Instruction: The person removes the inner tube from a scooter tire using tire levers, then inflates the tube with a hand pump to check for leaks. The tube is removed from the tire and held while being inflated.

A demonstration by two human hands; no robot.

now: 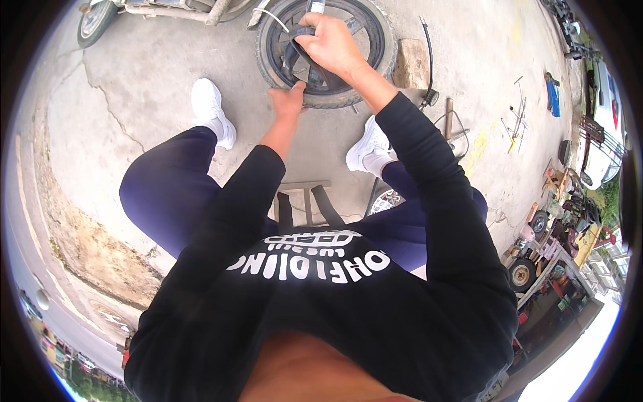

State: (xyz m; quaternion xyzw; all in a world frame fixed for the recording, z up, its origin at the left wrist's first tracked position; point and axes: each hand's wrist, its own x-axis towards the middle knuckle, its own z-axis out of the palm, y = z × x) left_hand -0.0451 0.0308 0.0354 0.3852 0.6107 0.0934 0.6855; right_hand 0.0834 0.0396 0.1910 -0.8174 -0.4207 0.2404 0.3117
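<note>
A motorcycle wheel with its tyre (268,75) lies flat on the ground at the top of the head view. My right hand (329,44) is closed over the wheel, gripping a limp black rubber band that looks like an inner tube (292,53). Part of that tube hangs down inside the rim. At the tyre's near edge, my left hand (288,100) holds the sidewall with its thumb on top; its other fingers are partly hidden. Just beyond my right hand shows a white and blue cylinder (317,6), and a thin white hose (273,16) curves beside it.
Right of the wheel are a wooden block (411,63), a black hose with a gauge (429,67) and a hammer-like handle (449,119). Farther right lie metal tools (517,115) and a blue tool (552,95). A parked motorcycle (167,8) stands at upper left. Beneath me is a low stool (308,201).
</note>
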